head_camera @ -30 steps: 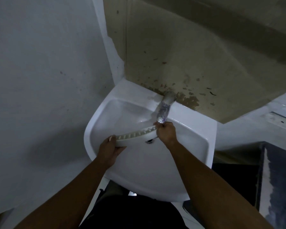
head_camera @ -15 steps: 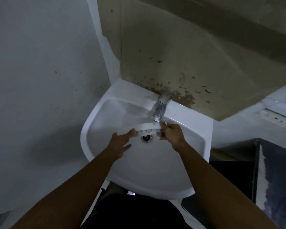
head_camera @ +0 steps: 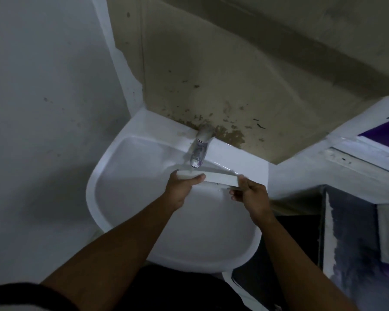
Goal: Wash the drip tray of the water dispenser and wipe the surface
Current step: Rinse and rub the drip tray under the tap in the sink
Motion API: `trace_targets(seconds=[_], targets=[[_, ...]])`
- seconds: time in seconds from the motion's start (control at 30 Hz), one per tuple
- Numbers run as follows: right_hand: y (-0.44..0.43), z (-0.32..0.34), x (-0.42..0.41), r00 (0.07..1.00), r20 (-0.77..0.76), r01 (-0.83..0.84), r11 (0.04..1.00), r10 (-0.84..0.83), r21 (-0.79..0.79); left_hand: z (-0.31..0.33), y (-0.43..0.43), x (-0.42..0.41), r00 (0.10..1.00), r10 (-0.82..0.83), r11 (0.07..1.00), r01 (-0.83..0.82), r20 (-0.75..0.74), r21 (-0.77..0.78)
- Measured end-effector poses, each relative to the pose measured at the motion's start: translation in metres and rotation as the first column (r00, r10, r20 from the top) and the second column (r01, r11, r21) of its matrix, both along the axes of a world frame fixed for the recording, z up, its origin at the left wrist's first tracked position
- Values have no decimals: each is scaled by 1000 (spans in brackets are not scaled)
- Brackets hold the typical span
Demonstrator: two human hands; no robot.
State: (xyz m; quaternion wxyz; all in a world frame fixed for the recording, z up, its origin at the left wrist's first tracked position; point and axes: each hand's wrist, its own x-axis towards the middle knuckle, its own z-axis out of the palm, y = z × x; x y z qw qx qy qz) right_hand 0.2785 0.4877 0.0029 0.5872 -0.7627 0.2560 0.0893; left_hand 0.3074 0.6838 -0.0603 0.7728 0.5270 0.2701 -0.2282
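The white drip tray (head_camera: 220,178) is held level over the white sink (head_camera: 130,153), just under the spout of the chrome tap (head_camera: 199,151). My left hand (head_camera: 182,187) grips the tray's left end, thumb lying along its front edge. At the tray's right end my right hand (head_camera: 249,194) pinches the corner with its fingers. The tray's plain side faces me; its slots are hidden. The drain is covered by the tray. I cannot tell whether water runs.
A grey wall stands close on the left. Behind the tap is a stained beige wall (head_camera: 211,86). A white ledge (head_camera: 357,153) and a dark surface (head_camera: 357,232) lie to the right of the sink.
The tray has turned from its slotted side to its plain side and shifted right under the tap. Both hands moved right with it, and the drain is now covered.
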Motion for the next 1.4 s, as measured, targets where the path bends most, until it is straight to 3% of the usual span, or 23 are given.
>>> trace_targets(seconds=[0.1, 0.47, 0.6, 0.7, 0.9, 1.03, 1.2, 1.27, 1.4], targets=[[-9, 1, -8, 999, 7, 43, 998, -44, 39, -2, -7, 5, 988, 114, 987, -124, -108, -99], [-13, -7, -23, 993, 10, 114, 975, -118, 190, 6, -9, 15, 887, 369, 920, -392, -277, -30], [-7, -3, -18, 992, 22, 115, 944, -128, 310, -2, 2, 17, 927, 243, 968, -253, -287, 3], [-5, -7, -17, 987, 24, 148, 950, -161, 276, -8, 4, 13, 964, 103, 992, -119, -245, -48], [-6, -9, -13, 965, 64, 230, 939, -254, 255, -3, 5, 11, 995, -94, 987, 90, -22, -133], [-6, -5, -14, 967, 90, 216, 953, -240, 213, 16, -2, 8, 1000, 10, 999, -10, -1, -47], [-5, -5, -19, 985, 72, 150, 982, -159, 114, 18, -3, 6, 996, 73, 973, -59, -57, 224], [0, -3, -20, 985, 61, 151, 976, -163, 160, 19, 0, 8, 990, 125, 952, -100, -67, 289], [10, -1, -14, 988, 34, 138, 971, -147, 193, 19, 8, 13, 951, 226, 969, -198, -212, 145]])
